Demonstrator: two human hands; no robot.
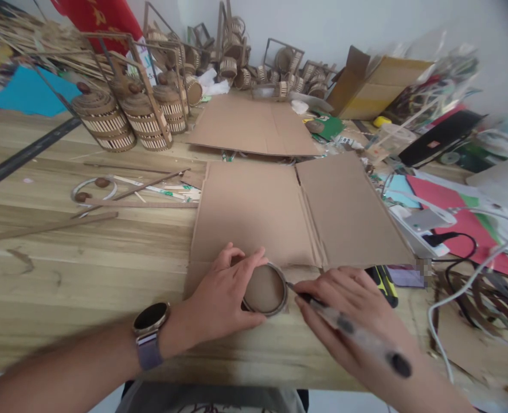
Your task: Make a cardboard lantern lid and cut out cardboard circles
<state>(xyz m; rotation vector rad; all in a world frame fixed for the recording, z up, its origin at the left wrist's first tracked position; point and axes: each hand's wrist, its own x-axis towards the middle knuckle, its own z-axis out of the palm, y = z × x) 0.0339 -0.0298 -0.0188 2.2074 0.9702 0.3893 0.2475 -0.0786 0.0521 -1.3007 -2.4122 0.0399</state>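
A round ring [285,292] with a thin dark rim lies flat on the front edge of the brown cardboard [254,212]. My left hand [226,287] presses on the ring's left side, thumb at the near edge and fingers at the far edge. Between the fingers of my right hand [352,315] is a pen [335,314] with a clear barrel. Its tip meets the outer right side of the ring, or nearly so. A yellow and black utility knife [385,285] lies just beyond my right hand, partly under the cardboard flap [352,212].
Small bamboo lanterns [103,120] stand at the back left. Thin wood strips [151,203] and another ring [77,189] with two brown beads lie left. On the right are a white cable [434,310], coloured paper [447,212] and coiled brown strips [481,310]. An open carton [374,89] stands behind.
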